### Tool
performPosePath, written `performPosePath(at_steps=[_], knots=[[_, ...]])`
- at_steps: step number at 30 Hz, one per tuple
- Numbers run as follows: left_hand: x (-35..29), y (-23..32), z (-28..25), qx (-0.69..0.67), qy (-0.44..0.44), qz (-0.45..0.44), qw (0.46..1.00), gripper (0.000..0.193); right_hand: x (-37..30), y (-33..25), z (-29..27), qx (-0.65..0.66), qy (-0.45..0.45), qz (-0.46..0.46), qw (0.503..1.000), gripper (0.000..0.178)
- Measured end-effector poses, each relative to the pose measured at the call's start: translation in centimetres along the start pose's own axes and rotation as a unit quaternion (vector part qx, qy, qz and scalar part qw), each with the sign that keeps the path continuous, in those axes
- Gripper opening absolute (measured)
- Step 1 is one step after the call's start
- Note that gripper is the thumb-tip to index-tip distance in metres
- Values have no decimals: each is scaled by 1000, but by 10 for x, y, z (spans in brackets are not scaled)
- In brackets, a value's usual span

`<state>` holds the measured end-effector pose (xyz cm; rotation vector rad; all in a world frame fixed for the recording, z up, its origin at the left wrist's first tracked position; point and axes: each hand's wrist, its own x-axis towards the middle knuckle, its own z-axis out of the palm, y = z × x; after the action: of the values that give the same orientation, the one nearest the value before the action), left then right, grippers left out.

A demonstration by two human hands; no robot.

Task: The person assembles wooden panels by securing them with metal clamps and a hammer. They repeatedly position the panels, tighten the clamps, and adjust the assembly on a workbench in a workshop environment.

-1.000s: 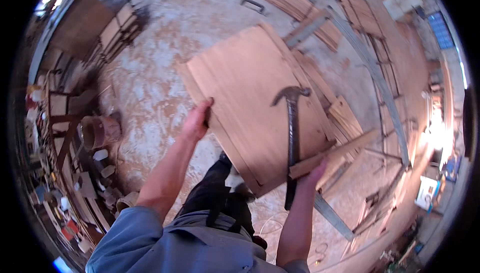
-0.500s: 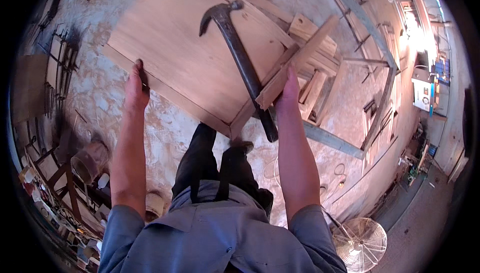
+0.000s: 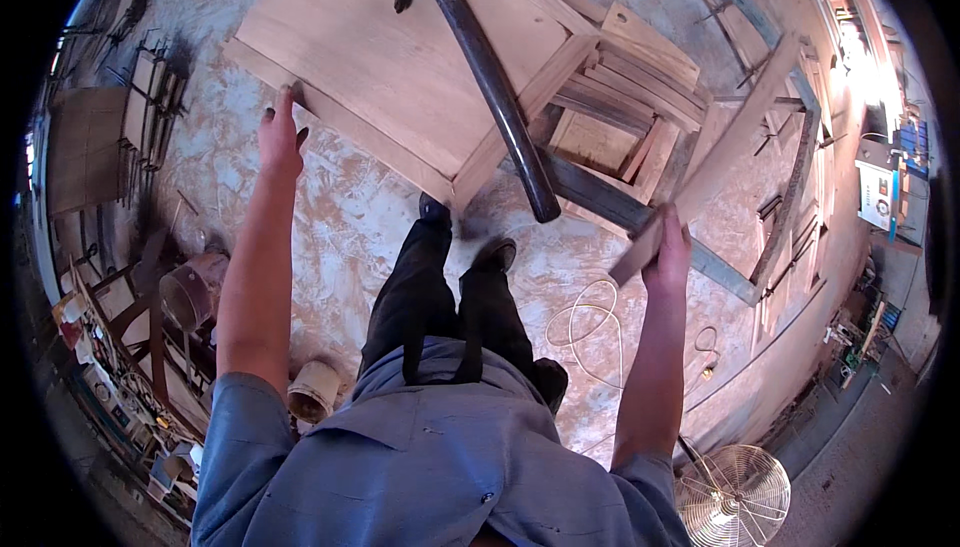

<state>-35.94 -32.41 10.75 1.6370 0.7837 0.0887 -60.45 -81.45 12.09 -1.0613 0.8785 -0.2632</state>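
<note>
My right hand is closed round the near end of a wooden strip, which slants up and away to the right, apart from the panel. At the near-left edge of a framed wooden panel, my left hand has its fingers apart and holds nothing; whether a fingertip touches the frame I cannot tell. A claw hammer with a dark handle lies across the panel, its head toward the far side. Its handle end sticks out past the panel's near-right edge.
Beyond the panel's right side are stacked wood pieces and a metal frame. A wire-caged fan stands at lower right. Buckets and a pale cord are on the floor. Clamped boards are at left.
My right hand has lifted the wooden strip off the panel's right edge and carried it right. My left hand has loosened from the frame, its fingers now spread. The hammer still lies on the panel.
</note>
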Motion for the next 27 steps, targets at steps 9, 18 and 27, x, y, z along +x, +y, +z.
performPosePath(at_steps=[9,18,27], knots=[[-36,-211,-173,362,-57,90,926,59,-4,107,-207,-16,154,-50,987,38],[-67,-303,-283,484,19,-164,859,75,6,71,-148,-54,274,10,960,43],[-81,-218,-192,382,-52,156,910,35,77,96,-197,-128,238,-46,962,43]])
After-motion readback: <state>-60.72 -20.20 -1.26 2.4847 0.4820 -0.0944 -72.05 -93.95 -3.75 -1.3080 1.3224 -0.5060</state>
